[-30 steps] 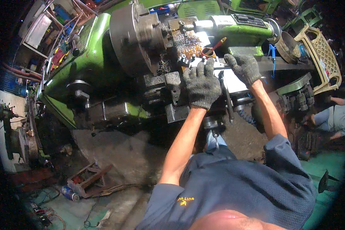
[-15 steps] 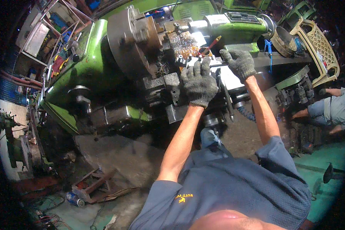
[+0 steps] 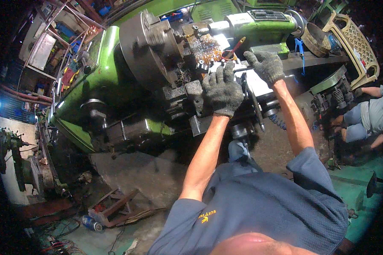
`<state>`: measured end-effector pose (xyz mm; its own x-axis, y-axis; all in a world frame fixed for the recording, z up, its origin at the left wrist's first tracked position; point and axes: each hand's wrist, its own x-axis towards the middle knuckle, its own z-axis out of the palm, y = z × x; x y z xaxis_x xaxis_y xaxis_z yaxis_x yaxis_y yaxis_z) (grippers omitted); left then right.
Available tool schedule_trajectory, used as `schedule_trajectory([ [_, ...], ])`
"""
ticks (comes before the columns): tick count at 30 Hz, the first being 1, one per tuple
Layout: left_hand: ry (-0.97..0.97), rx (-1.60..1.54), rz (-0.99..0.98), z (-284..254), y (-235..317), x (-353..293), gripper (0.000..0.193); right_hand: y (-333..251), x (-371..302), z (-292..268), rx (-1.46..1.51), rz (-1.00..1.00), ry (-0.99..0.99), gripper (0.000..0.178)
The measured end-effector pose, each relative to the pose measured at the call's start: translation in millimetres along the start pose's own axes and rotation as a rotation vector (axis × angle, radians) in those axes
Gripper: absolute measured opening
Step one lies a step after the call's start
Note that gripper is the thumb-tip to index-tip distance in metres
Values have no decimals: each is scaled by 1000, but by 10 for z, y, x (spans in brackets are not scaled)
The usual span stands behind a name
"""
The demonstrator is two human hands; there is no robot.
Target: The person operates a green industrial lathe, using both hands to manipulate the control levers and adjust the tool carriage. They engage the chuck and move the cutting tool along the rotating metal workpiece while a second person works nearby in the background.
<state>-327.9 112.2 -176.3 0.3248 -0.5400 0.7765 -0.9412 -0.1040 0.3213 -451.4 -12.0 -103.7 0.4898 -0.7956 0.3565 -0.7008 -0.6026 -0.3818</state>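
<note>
Whatever lies beneath the left hand (image 3: 223, 94) is hidden by its glove, the back of the right hand (image 3: 266, 68) covers much of its grip, the dark rim cuts off the co-worker (image 3: 372, 114), and the metal bits (image 3: 203, 66) are too small to tell.

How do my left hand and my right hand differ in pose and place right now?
Your left hand points mostly up the picture, while your right hand points more toward the left.
Your left hand is nearer the big grey chuck; your right hand is nearer the green tailstock.
Your left hand sits lower in the picture than your right hand.
Both wear dark grey knitted gloves.
</note>
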Motion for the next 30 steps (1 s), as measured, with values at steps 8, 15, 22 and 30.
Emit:
schedule_trajectory([
  [8, 4, 31, 15, -11, 7, 0, 51, 28, 5, 38, 25, 14, 19, 55],
  [15, 9, 46, 20, -10, 25, -4, 53, 18, 30, 3, -52, 22, 6, 42],
  [22, -89, 67, -4, -13, -27, -53, 68, -10, -3, 14, -18, -6, 25, 51],
  [30, -45, 111, -3, 16, -15, -54, 66, 17, 23, 16, -9, -15, -31, 52],
])
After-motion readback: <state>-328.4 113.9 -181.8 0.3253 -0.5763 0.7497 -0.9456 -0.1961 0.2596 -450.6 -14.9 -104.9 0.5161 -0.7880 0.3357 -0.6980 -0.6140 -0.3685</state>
